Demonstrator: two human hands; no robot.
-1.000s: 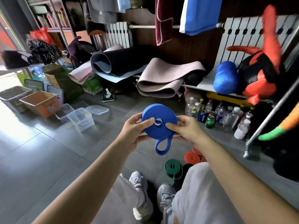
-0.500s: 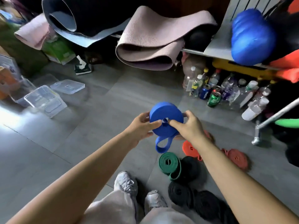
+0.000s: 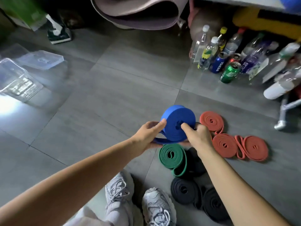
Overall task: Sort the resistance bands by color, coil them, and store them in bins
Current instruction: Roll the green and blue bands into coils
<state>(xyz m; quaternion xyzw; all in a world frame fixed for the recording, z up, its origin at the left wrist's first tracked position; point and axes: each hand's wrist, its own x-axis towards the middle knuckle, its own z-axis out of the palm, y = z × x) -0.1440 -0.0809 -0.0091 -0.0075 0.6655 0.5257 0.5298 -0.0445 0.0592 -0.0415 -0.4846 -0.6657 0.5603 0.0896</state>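
Now: blue band point(image 3: 178, 123), coiled, clamped between both hands just above the green coil point(image 3: 171, 156), right hand point(image 3: 198, 136) gripping at the core, left hand point(image 3: 146, 136) pinching the rim and gathering the tail that hung free a second ago; seemingly nearly wound, with the clear bin point(image 3: 17, 79) far left awaiting.

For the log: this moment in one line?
left hand, right hand: grip blue band | floor: green band, red bands, black bands, coiled
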